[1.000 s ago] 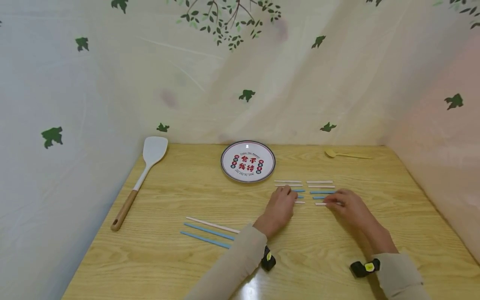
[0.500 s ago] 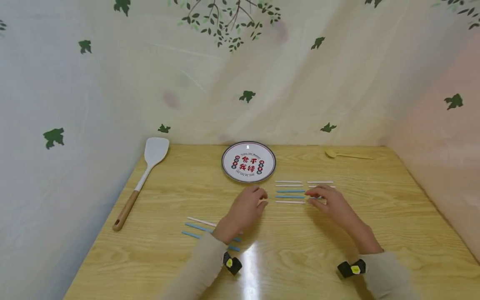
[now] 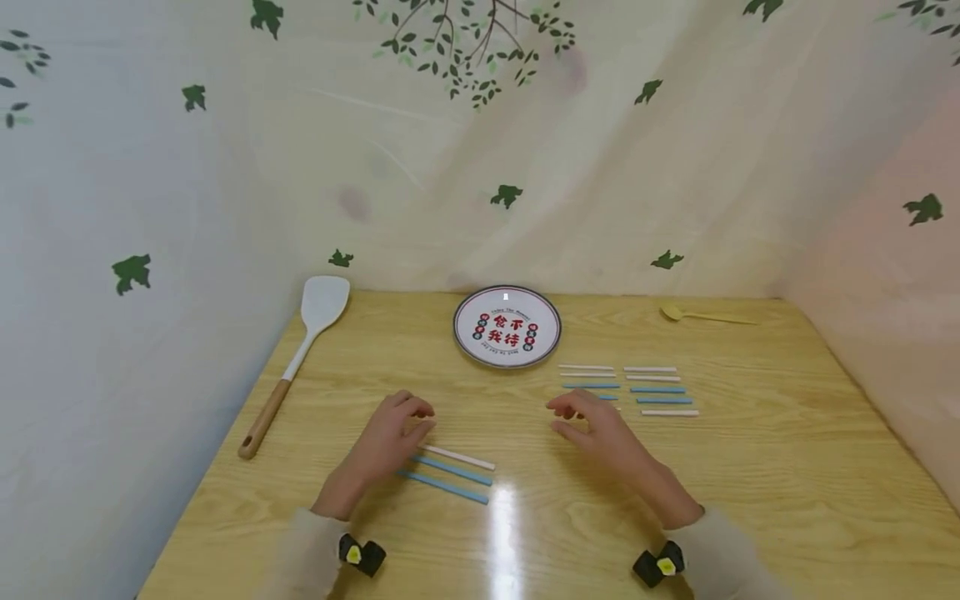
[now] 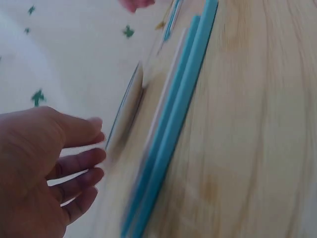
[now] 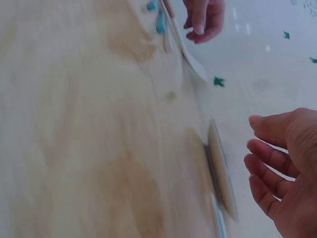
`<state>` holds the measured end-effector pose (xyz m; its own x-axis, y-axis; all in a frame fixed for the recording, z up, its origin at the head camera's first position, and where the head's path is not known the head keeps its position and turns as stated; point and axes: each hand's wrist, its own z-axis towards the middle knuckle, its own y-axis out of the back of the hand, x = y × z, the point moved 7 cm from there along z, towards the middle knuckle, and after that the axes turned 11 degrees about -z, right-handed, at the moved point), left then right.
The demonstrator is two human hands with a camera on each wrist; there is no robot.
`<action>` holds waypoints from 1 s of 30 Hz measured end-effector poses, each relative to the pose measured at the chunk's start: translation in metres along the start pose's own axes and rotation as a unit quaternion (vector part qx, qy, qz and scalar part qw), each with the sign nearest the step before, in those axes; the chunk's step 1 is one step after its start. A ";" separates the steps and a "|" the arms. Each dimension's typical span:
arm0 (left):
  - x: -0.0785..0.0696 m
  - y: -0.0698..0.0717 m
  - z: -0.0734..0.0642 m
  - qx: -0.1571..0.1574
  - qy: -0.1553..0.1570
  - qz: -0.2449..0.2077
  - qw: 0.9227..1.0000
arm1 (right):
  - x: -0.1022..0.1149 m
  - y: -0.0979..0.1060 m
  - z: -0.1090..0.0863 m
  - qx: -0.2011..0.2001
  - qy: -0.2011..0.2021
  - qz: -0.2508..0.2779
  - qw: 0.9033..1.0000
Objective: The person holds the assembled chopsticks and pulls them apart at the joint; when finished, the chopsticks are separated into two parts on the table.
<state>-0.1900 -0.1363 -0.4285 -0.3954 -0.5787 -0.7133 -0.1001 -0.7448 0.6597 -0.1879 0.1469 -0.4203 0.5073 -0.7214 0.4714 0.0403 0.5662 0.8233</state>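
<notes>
My left hand [image 3: 390, 437] hovers with loosely bent fingers over the left ends of three long, thin sticks lying at a slant. One is a white stick [image 3: 461, 457] and two are blue, the front blue stick [image 4: 181, 104] being plain in the left wrist view. Nothing sits between its fingertips. Left of the two stacked columns of short sticks, my right hand [image 3: 600, 435] holds nothing, its thumb and fingers apart. It partly hides the left column. The right column shows white sticks [image 3: 670, 413] and blue sticks [image 3: 658, 390] laid parallel.
A round plate [image 3: 507, 297] with red lettering stands at the back middle against the cloth wall. On the left lies a white spatula [image 3: 325, 302] with a wooden handle. A small yellow spoon [image 3: 671, 313] is at the back right. Cloth walls bound the wooden table [image 3: 750, 500].
My left hand has moved left, from the short sticks to the long slanted ones. My right hand has also shifted left, off the right column. The sticks stay in their rows.
</notes>
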 end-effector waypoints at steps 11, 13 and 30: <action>0.046 0.033 -0.024 0.029 -0.033 -0.030 0.999 | 0.037 -0.055 0.006 0.078 -0.015 0.100 0.992; 0.046 0.032 -0.023 0.036 -0.044 -0.029 0.998 | 0.043 -0.062 0.006 0.088 -0.007 0.102 0.991; 0.041 0.016 -0.011 0.088 -0.043 0.020 0.995 | 0.057 -0.080 0.008 0.129 0.047 -0.045 0.989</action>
<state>-0.1976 -0.1754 -0.4502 -0.4789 -0.5696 -0.6680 -0.2375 -0.6485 0.7232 -0.1690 0.0576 -0.4567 0.5896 -0.7178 0.3703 -0.1260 0.3711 0.9200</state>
